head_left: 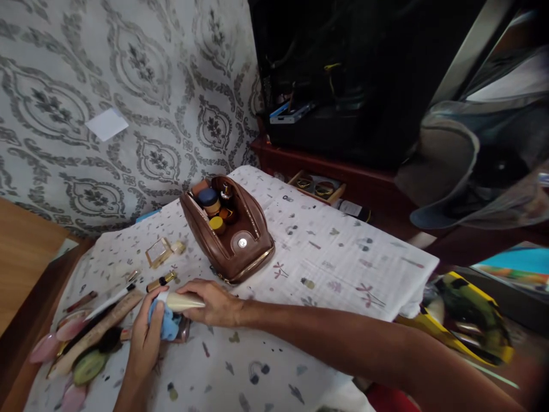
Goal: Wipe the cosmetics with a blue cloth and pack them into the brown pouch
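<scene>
My right hand (214, 303) is closed around the tapered end of a cream-coloured squeeze tube (182, 301) with a white cap. A crumpled blue cloth (165, 321) is pinched in my left hand (146, 332), pressed against the capped end of the tube. Just beyond my hands stands an unzipped brown toiletry bag (240, 257). Inside it are a jar with a dark blue lid (209, 199), a yellow-capped container (217, 224) and other bottles. Close to my left fingers lies a small gold-and-dark tube (160, 281). A clear item below the cloth is partly hidden.
On the patterned white cloth (300, 246), a small perfume bottle (158, 252) lies left of the bag. Brushes, a green oval piece (89, 366) and a pink roller (45, 347) crowd the left edge. A dark screen (343, 68) and an open wooden box (319, 187) are behind.
</scene>
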The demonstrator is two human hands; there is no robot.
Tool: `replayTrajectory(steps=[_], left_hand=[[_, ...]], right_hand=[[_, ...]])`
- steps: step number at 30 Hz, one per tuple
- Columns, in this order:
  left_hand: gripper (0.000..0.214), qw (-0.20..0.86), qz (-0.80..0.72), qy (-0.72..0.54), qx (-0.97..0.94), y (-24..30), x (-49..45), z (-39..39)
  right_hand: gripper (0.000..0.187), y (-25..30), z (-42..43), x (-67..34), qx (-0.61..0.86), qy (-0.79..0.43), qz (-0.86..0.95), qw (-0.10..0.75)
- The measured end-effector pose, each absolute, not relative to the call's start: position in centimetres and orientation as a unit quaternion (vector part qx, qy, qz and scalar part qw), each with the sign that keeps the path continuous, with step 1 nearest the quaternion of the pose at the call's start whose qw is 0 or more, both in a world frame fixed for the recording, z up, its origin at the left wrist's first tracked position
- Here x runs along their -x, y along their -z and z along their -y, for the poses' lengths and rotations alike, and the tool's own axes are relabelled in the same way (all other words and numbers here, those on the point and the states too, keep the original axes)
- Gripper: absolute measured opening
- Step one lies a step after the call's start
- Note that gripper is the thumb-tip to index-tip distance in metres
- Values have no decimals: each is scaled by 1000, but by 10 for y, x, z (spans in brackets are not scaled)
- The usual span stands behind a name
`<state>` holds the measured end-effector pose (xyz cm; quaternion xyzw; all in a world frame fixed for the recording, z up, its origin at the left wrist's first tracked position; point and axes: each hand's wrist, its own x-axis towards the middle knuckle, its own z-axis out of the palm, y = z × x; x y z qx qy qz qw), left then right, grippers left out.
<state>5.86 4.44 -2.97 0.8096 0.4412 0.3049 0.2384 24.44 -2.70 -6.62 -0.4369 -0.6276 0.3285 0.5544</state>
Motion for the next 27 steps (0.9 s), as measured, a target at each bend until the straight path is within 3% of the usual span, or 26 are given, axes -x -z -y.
replayTrajectory(steps=[7,18,23,27], left_hand=[[47,279,-443,-329,-786,25,-63,-40],[57,484,-437,-367,-663,18,-72,-21],[47,321,-459,-386,-733,17,-74,-30],[41,165,-443,-466,-748,-16,-94,-40]], right_hand=[[44,65,31,-248,436,-263,681,526],[37,57,30,-252,473,-396,560,553],[37,55,34,-252,483,-298,599,565],[41,58,36,-250,519,-206,660,502]])
